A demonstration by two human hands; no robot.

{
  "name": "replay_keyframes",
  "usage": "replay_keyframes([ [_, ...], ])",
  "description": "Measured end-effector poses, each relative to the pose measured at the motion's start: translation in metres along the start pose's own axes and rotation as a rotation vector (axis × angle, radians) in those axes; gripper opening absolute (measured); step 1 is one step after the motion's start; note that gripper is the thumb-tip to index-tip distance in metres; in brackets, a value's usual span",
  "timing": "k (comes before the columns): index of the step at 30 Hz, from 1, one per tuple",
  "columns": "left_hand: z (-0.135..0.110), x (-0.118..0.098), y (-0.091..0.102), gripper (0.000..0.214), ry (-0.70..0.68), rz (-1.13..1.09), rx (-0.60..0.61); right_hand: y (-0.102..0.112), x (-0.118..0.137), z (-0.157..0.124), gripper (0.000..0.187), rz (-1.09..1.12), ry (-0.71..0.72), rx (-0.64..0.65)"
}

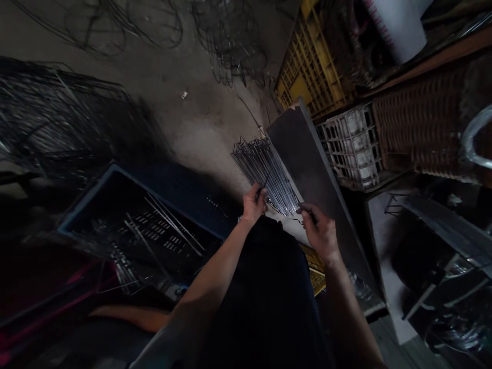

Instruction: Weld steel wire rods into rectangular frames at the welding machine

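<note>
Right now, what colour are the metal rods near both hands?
The rods look silvery grey in the head view.

I am looking down on a grey floor (pixel 207 110), where tangled wire hoops (pixel 230 43) are lying near a small white scrap (pixel 184 95). At my right, a shelf (pixel 392 179) is bearing a white lattice crate (pixel 351 148) and a brown woven basket (pixel 426 125) beside it.

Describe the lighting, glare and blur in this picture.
Head view: dim overall, the blue crate's inside mostly in deep shadow; head view: bright glints along the metal rods near the hands; head view: the wire pile at left looks smeared.
</note>
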State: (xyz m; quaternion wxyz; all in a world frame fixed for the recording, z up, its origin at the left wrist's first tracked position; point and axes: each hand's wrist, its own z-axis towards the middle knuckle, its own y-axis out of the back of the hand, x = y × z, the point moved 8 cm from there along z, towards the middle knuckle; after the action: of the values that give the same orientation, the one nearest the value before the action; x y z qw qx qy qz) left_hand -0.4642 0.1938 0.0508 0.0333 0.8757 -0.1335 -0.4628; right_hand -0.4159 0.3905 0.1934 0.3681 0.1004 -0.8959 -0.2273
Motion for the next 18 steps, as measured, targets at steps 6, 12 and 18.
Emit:
replay_keyframes([
  [6,-0.003,-0.015,0.008,0.024,-0.095,0.033,0.007,0.021,0.001,-0.013,0.027,0.236,-0.055,0.022],
  [12,-0.016,-0.037,0.015,0.017,-0.061,-0.075,0.073,0.032,0.009,-0.011,0.026,-0.13,0.073,-0.012],
  [18,-0.033,-0.096,0.001,0.012,-0.006,-0.219,0.143,0.011,0.004,0.007,0.033,-0.266,0.138,-0.037],
])
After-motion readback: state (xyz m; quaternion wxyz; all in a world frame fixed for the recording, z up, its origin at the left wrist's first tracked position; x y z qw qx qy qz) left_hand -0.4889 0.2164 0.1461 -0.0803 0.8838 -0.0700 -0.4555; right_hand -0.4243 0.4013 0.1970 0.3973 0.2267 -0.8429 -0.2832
